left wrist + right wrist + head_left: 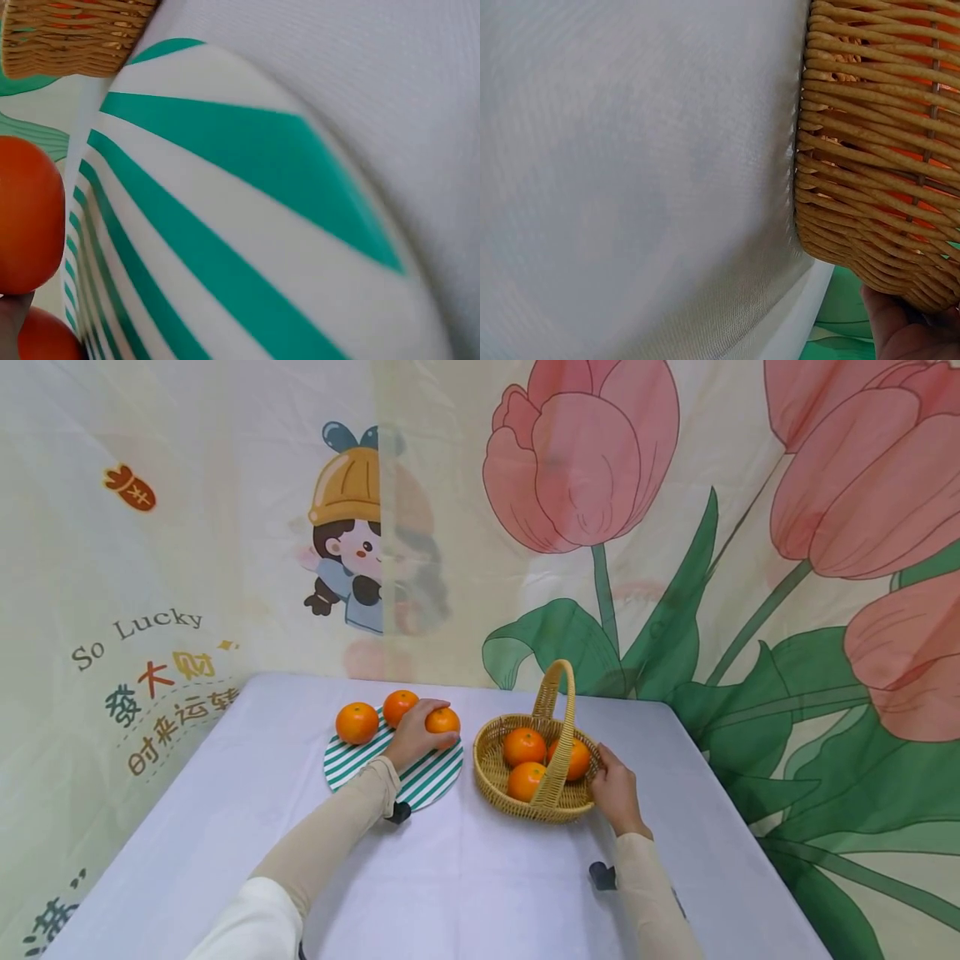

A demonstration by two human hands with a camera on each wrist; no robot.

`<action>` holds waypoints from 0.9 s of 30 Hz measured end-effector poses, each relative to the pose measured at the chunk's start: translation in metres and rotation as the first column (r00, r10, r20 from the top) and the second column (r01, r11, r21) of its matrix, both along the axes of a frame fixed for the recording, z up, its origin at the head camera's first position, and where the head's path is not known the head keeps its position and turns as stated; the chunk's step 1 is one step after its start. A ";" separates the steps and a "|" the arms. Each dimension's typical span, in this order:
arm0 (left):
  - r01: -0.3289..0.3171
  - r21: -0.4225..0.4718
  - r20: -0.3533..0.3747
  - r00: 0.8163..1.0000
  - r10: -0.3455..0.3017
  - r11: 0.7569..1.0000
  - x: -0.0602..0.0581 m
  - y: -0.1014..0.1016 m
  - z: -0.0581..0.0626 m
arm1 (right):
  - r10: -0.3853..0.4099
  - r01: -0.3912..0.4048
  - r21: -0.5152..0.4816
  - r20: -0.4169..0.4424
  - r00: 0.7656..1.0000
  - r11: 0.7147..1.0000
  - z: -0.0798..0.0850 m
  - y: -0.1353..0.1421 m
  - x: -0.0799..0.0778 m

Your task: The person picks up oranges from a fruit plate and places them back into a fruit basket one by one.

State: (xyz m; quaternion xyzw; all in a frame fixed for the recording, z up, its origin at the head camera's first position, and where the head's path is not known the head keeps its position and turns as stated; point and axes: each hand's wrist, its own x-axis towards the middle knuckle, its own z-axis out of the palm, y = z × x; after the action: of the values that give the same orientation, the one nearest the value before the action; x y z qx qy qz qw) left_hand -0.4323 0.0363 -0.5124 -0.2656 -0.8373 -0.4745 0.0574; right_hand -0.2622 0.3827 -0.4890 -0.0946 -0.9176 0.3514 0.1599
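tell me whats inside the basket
Inside the basket are three oranges. The handle hides part of the right-hand one. The bottom of the basket directly beneath them is covered, so whether anything lies under them cannot be seen.

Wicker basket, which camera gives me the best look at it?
The head view: it shows nearly all of the wicker basket, arched handle and three oranges inside. The left wrist view catches only some woven side at the top left; the right wrist view shows its wall close up, cut off, without the handle.
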 end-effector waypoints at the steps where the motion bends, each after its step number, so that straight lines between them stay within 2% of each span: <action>1: 0.000 0.000 -0.002 1.000 0.000 1.000 0.000 0.000 0.002 | 0.000 0.000 -0.002 0.000 1.000 1.000 0.000 0.000 0.000; 10: 0.005 0.005 -0.035 0.999 -0.005 1.000 0.010 0.010 0.032 | -0.006 0.006 -0.026 0.014 1.000 1.000 -0.001 0.000 0.001; 13: 0.033 0.025 -0.041 0.999 -0.032 0.999 0.017 0.021 0.044 | -0.011 0.012 -0.030 0.024 1.000 0.999 0.001 0.000 0.001; 17: 0.103 0.069 -0.064 0.993 -0.099 0.992 0.026 0.041 0.054 | -0.013 0.014 -0.034 0.031 0.999 0.999 0.002 0.001 0.002; 21: 0.160 0.104 -0.077 0.985 -0.152 0.982 0.031 0.061 0.054 | -0.006 0.007 -0.034 0.018 1.000 0.999 0.003 0.001 0.001; 27: 0.224 0.097 -0.098 0.972 -0.215 0.970 0.039 0.087 0.050 | -0.011 0.011 -0.041 0.011 1.000 0.999 0.005 -0.003 0.002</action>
State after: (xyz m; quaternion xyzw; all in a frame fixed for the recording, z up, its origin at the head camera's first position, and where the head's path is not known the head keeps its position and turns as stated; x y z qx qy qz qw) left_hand -0.3931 0.1229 -0.4620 -0.3736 -0.7726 -0.5103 0.0550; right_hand -0.2599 0.3798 -0.4843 -0.1049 -0.9105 0.3687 0.1549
